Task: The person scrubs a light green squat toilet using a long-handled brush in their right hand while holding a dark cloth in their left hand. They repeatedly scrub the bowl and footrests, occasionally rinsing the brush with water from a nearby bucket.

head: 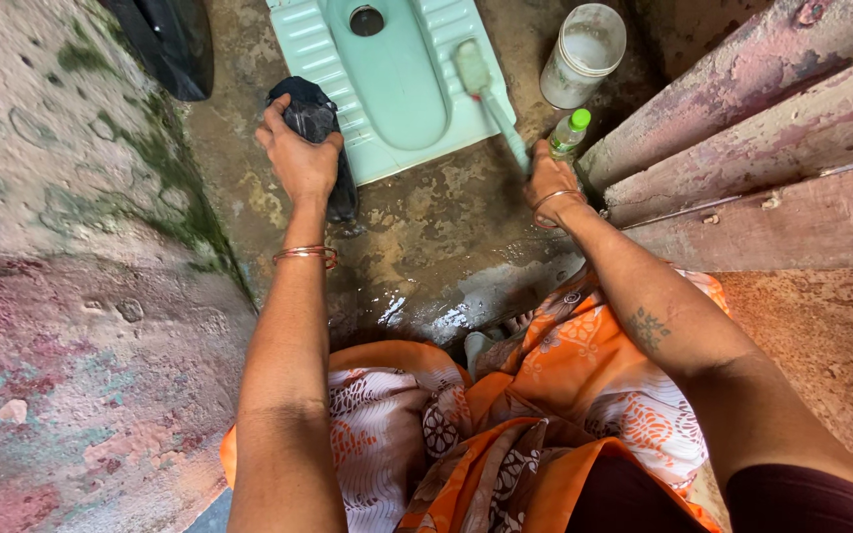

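Orange patterned cloth (545, 415) fills the foreground over the crouching knees. Up ahead, the left hand (298, 158) is closed tight around a dark rag (313, 118), pressing it onto the pale green squat pan (387, 89) at its near-left edge. The right hand (550, 183) wraps the brush handle (505, 128), bristles resting on the pan's right footrest. A green-capped bottle (570, 133) and a clear jar (584, 54) stand beside the wall.

The squat toilet pan (387, 89) is cut off by the top edge. The dark cloth (313, 116) is partly hidden under the left hand (298, 158). The brush handle's (505, 123) lower end disappears inside the right hand (550, 178), which also hides the small bottle's (569, 133) base.
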